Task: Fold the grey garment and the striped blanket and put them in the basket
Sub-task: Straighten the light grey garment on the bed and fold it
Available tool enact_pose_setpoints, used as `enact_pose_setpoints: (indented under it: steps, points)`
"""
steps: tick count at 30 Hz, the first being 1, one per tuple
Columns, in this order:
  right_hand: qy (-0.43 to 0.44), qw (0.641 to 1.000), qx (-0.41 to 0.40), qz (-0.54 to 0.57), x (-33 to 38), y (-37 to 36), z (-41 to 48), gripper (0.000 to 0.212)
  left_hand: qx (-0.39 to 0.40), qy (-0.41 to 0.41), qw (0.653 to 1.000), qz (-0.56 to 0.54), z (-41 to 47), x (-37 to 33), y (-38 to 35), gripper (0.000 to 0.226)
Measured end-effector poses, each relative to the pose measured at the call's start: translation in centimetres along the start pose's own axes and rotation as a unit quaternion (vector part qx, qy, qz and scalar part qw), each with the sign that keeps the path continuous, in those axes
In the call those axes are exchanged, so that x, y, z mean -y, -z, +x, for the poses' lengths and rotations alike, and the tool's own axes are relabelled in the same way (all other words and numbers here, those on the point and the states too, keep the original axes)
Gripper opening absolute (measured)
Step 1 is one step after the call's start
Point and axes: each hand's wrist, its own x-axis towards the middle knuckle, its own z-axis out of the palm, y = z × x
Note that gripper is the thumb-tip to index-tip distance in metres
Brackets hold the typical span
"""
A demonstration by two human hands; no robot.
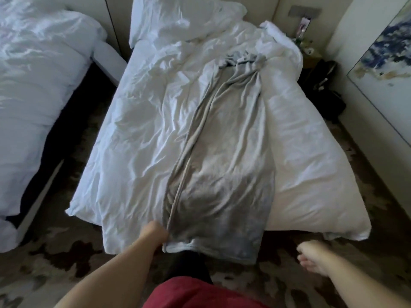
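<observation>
Bed [138, 134]: garment [220, 156] laid lengthwise on it, pillow [178, 16] behind. Second bed [33, 74] set to left. Left hand [155, 233] placed at garment's near-left corner; right hand [311, 256] apart, rightward.

The long grey fabric garment [220, 156] lies lengthwise on the white duvet [138, 121]. Its far end is bunched, and its near hem overhangs the edge.

A plain grey garment [222, 156] lies on a white duvet [138, 134]. Mottled brown-and-cream carpet [66, 258] at seven o'clock; red clothing [195, 294] at six.

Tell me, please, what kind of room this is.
Probably a hotel bedroom: a bed with a rumpled white duvet, a second white bed beside it, and a white pillow at the head.
</observation>
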Motion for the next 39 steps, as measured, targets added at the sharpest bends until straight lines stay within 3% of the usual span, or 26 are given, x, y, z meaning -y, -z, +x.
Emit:
enact_pose_setpoints:
  steps: [4,10,19,23,25,27,31,34,37,39]
  points:
    - [0.063,0.998,0.009,-0.007,11.6,0.2,2.3,0.015,0.003,-0.049,0.995,-0.085,5.6,-5.6,3.1,0.028]
    - [0.137,0.984,0.090,-0.072,26.6,-6.5,7.2,0.017,-0.019,-0.022,0.985,-0.170,14.8,-12.0,7.6,0.027]
    - [0.232,0.951,0.159,-0.127,40.9,-16.7,11.7,0.022,-0.020,-0.003,0.972,-0.234,25.6,-17.8,9.5,0.038]
    - [0.374,0.876,0.136,-0.271,43.8,-18.9,13.4,0.041,0.030,-0.039,0.979,-0.197,27.3,-18.3,9.4,0.015]
    - [0.421,0.831,0.154,-0.330,44.8,-20.0,14.1,0.046,0.048,-0.050,0.982,-0.176,27.5,-17.9,9.2,0.028]
    - [0.444,0.785,0.165,-0.399,45.5,-20.6,15.0,0.048,0.045,-0.045,0.982,-0.177,27.8,-17.4,9.3,0.023]
    - [0.434,0.690,0.178,-0.551,46.4,-21.1,16.1,0.046,-0.061,0.032,0.957,-0.280,28.4,-16.3,9.7,0.017]
    - [0.433,0.609,0.155,-0.646,47.4,-21.1,15.6,0.019,-0.136,0.029,0.944,-0.300,27.6,-16.0,9.4,0.020]
    - [0.471,0.590,0.167,-0.634,48.7,-21.4,14.2,0.009,-0.165,-0.060,0.942,-0.286,26.2,-16.5,8.5,0.016]
    - [0.503,0.601,0.184,-0.593,49.5,-22.0,13.2,0.009,-0.073,-0.108,0.954,-0.269,25.2,-16.5,7.3,0.023]
